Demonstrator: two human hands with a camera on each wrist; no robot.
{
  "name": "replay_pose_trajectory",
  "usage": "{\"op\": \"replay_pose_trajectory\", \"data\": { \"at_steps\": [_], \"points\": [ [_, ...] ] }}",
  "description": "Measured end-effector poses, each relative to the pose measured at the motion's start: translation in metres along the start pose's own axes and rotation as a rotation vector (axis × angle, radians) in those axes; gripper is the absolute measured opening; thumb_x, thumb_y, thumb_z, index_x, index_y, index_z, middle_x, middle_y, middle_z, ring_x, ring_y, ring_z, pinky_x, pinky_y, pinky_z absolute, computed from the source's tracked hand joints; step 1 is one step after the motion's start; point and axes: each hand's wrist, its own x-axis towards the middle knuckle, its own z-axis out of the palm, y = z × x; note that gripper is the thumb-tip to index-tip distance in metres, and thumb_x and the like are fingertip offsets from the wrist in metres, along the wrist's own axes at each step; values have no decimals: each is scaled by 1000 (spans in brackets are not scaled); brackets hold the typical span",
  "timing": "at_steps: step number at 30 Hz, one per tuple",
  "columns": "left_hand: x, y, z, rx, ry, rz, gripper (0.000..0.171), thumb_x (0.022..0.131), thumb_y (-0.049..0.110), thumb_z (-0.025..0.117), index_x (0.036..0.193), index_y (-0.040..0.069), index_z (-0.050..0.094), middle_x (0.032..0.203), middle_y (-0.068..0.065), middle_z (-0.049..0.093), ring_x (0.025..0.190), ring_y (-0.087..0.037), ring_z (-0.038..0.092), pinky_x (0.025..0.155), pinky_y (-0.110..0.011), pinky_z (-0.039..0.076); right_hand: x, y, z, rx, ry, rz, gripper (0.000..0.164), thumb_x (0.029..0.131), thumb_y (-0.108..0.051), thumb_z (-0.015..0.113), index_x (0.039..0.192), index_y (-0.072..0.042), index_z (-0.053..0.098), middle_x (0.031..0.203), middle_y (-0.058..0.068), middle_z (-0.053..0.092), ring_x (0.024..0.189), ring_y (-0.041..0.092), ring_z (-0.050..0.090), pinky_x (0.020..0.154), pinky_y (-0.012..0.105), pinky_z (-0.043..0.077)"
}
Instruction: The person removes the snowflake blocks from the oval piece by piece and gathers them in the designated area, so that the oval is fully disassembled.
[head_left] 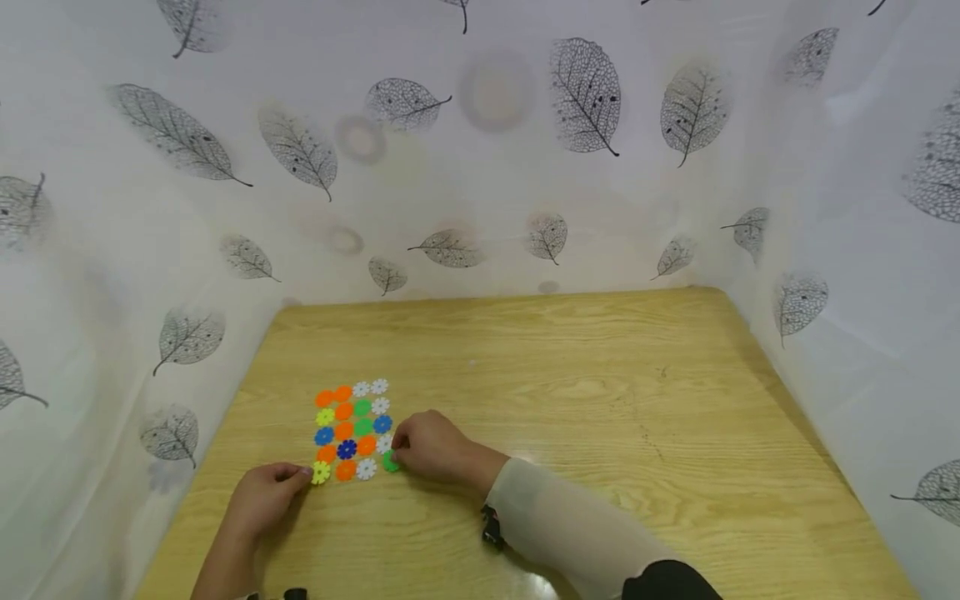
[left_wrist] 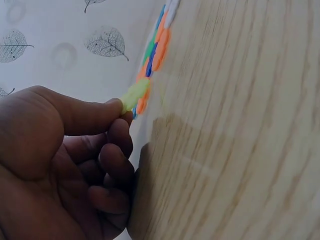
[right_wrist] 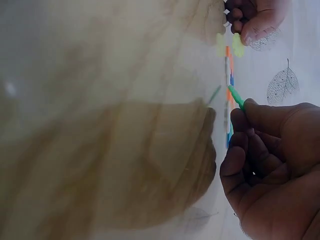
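My left hand (head_left: pixel 264 498) pinches a yellow snowflake-shaped disc (left_wrist: pixel 134 95) between thumb and forefinger, at the near left corner of a block of flat discs. A green disc (right_wrist: pixel 237 97) is pinched in my right hand (head_left: pixel 435 448), tilted at the near right corner. Between them in the near row lie an orange disc (head_left: pixel 346 471) and a white disc (head_left: pixel 366 469). Behind these, several rows of orange, white, green, blue and yellow discs lie close together, among them a dark blue disc (head_left: pixel 347 449). My right fingers hide part of the right-hand column.
The discs lie on the left part of a wood-grain table (head_left: pixel 600 400). A pale curtain (head_left: pixel 495 183) printed with leaves surrounds its back and sides. A dark band (head_left: pixel 491 529) is on my right wrist.
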Motion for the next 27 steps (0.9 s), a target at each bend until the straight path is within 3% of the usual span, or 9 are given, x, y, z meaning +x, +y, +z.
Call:
{"op": "replay_pose_trajectory", "data": {
  "at_steps": [11,18,27],
  "points": [
    [8,-1,-4,78,-17,3,49,98,42,68,109,-6,75,112,-23,72,102,-37,66,89,-56,51,12,-6,5,-84,-33,75,14,96,-29,75,89,-17,78,78,-12,66,70,4,57,68,22,49],
    [10,0,-8,87,-19,-4,48,97,43,69,108,-4,76,100,-11,74,91,-25,66,79,-45,54,14,-8,5,-134,-29,92,20,95,-31,75,80,-18,75,70,-11,63,64,5,56,63,22,48],
    [11,-2,-6,92,-7,-18,50,96,45,71,108,-3,77,104,-14,74,94,-28,67,83,-49,53,15,-11,3,-171,-59,106,18,92,-27,75,78,-16,74,69,-9,63,64,7,57,62,23,49]
  ]
}}
